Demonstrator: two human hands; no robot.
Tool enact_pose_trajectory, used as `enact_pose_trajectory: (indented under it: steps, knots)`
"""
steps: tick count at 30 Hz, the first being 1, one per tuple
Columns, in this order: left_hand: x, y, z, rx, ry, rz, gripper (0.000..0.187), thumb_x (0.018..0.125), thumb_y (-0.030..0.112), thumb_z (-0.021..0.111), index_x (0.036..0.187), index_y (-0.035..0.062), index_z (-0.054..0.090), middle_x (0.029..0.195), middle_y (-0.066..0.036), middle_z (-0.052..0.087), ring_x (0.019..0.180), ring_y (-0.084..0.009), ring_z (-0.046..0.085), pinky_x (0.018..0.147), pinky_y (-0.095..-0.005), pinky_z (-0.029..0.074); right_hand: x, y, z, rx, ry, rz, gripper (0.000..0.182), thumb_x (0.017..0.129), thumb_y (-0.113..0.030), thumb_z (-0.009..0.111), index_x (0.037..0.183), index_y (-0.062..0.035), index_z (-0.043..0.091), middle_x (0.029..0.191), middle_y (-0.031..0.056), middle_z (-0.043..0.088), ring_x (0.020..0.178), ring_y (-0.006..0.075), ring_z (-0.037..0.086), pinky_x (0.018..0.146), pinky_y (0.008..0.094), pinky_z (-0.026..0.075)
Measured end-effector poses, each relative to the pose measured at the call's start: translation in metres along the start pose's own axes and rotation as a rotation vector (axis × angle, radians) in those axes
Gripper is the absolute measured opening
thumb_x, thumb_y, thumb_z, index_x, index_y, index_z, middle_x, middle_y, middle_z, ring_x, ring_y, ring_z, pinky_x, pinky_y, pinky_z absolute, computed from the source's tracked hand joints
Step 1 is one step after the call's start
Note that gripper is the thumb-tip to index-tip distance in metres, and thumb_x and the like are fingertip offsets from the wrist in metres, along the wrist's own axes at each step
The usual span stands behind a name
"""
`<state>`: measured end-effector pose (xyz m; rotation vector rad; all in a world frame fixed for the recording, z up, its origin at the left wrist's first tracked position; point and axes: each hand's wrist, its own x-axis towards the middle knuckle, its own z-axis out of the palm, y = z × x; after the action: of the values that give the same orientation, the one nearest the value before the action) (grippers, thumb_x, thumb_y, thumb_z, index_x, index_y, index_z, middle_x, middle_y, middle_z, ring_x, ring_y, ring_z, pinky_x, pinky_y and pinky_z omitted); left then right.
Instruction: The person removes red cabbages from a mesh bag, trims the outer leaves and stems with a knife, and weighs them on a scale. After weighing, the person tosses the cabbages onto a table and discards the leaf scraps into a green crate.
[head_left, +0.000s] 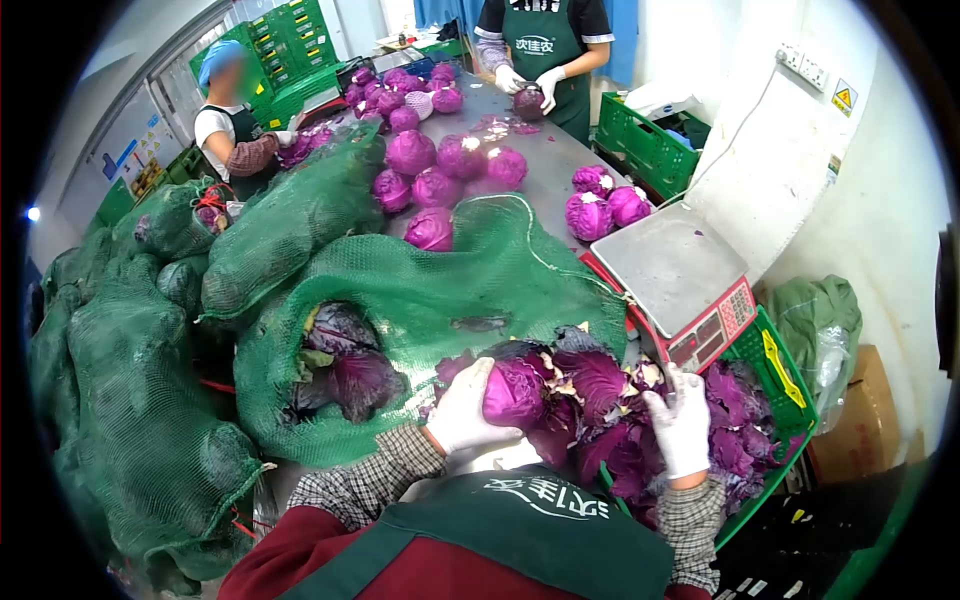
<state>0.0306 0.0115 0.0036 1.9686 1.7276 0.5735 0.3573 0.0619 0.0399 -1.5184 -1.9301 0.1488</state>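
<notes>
My white-gloved left hand (470,410) is closed round the side of a trimmed red cabbage (515,393) in front of my apron. My right hand (682,422), gloved too, is over loose purple outer leaves (610,385), with its thumb and fingers apart and no held thing visible. More leaves fill a green crate (775,480) at my right side. An untrimmed dark cabbage (345,365) lies in the opening of a green mesh sack (420,285) spread on the table.
Full mesh sacks (150,400) are piled at the left. A red scale (680,270) stands at the right, beside several trimmed cabbages (600,205). More trimmed cabbages (435,165) lie farther back. Two co-workers (545,50) stand at the table, one gripping a cabbage (527,102).
</notes>
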Motion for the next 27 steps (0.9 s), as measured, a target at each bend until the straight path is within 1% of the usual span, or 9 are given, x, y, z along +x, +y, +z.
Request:
enact_pose_trajectory:
  steps: [3, 5, 7, 8, 11, 12, 17, 21, 27]
  knots:
    - [0.001, -0.002, 0.004, 0.019, 0.047, 0.038, 0.118, 0.056, 0.052, 0.084, 0.139, -0.0107, 0.028, 0.137, -0.029, 0.038, 0.129, -0.0393, 0.038, 0.111, -0.042, 0.03, 0.0, -0.036, 0.019, 0.315, -0.106, -0.151, 0.041, 0.076, -0.016, 0.075, 0.112, -0.0043, 0.061, 0.099, 0.0132, 0.06, 0.093, 0.0289, 0.06, 0.081, 0.0349, 0.051]
    - [0.0, -0.002, 0.002, 0.02, 0.048, 0.043, 0.118, 0.056, 0.052, 0.084, 0.138, -0.011, 0.028, 0.136, -0.029, 0.038, 0.129, -0.0396, 0.039, 0.111, -0.042, 0.03, -0.005, -0.062, 0.038, 0.481, -0.294, -0.156, 0.039, 0.078, -0.019, 0.075, 0.112, -0.0058, 0.061, 0.099, 0.0123, 0.06, 0.094, 0.0287, 0.061, 0.081, 0.0359, 0.051]
    - [0.0, -0.003, 0.0, 0.009, 0.002, 0.017, 0.118, 0.059, 0.055, 0.08, 0.139, -0.0129, 0.026, 0.143, -0.03, 0.033, 0.135, -0.0391, 0.033, 0.114, -0.0398, 0.027, -0.01, -0.074, 0.06, 0.441, -0.334, -0.256, 0.039, 0.078, -0.02, 0.074, 0.112, -0.0067, 0.06, 0.099, 0.0124, 0.06, 0.093, 0.0286, 0.061, 0.079, 0.0352, 0.052]
    - [0.0, -0.003, 0.0, 0.008, 0.004, 0.03, 0.118, 0.059, 0.054, 0.08, 0.139, -0.0129, 0.026, 0.142, -0.03, 0.033, 0.134, -0.0392, 0.033, 0.114, -0.04, 0.027, -0.011, -0.077, 0.07, 0.395, -0.366, -0.282, 0.036, 0.083, -0.029, 0.068, 0.113, -0.0104, 0.059, 0.103, 0.0113, 0.059, 0.096, 0.0284, 0.062, 0.076, 0.0382, 0.054]
    - [0.0, -0.006, 0.003, -0.004, 0.011, 0.068, 0.117, 0.06, 0.053, 0.08, 0.139, -0.013, 0.026, 0.141, -0.03, 0.034, 0.134, -0.0396, 0.033, 0.113, -0.0405, 0.027, -0.006, -0.081, 0.086, 0.421, -0.295, -0.346, 0.032, 0.085, -0.027, 0.065, 0.111, -0.01, 0.059, 0.102, 0.0124, 0.059, 0.094, 0.0289, 0.062, 0.075, 0.0384, 0.054]
    - [-0.003, -0.003, 0.006, 0.072, 0.127, 0.137, 0.117, 0.055, 0.05, 0.085, 0.137, -0.0097, 0.029, 0.133, -0.028, 0.041, 0.125, -0.0398, 0.042, 0.108, -0.0426, 0.033, -0.004, -0.081, 0.086, 0.427, -0.326, -0.32, 0.03, 0.085, -0.026, 0.064, 0.11, -0.0096, 0.06, 0.102, 0.0125, 0.059, 0.093, 0.0293, 0.062, 0.075, 0.0384, 0.054]
    - [-0.011, 0.016, 0.006, 0.161, 0.042, 0.044, 0.11, 0.064, 0.051, 0.076, 0.143, -0.0064, 0.024, 0.147, -0.028, 0.029, 0.138, -0.0388, 0.028, 0.115, -0.0428, 0.022, 0.003, -0.083, 0.085, 0.374, -0.39, -0.275, 0.025, 0.087, -0.026, 0.062, 0.102, -0.0063, 0.063, 0.097, 0.0131, 0.062, 0.09, 0.0306, 0.062, 0.074, 0.0381, 0.053]
    - [-0.012, 0.022, 0.007, 0.136, 0.073, 0.048, 0.108, 0.064, 0.048, 0.077, 0.142, -0.005, 0.027, 0.146, -0.027, 0.03, 0.137, -0.0397, 0.029, 0.114, -0.0451, 0.023, 0.0, -0.079, 0.092, 0.393, -0.54, -0.163, 0.028, 0.088, -0.03, 0.059, 0.097, -0.004, 0.064, 0.092, 0.014, 0.065, 0.091, 0.0305, 0.062, 0.079, 0.039, 0.051]
    - [-0.014, 0.022, 0.008, 0.186, 0.109, 0.091, 0.11, 0.062, 0.055, 0.079, 0.14, -0.0053, 0.03, 0.141, -0.03, 0.034, 0.134, -0.0409, 0.034, 0.113, -0.0443, 0.026, 0.01, -0.082, 0.084, 0.414, -0.63, -0.184, 0.023, 0.084, -0.024, 0.059, 0.087, -0.0021, 0.06, 0.085, 0.017, 0.062, 0.082, 0.0349, 0.061, 0.075, 0.0425, 0.049]
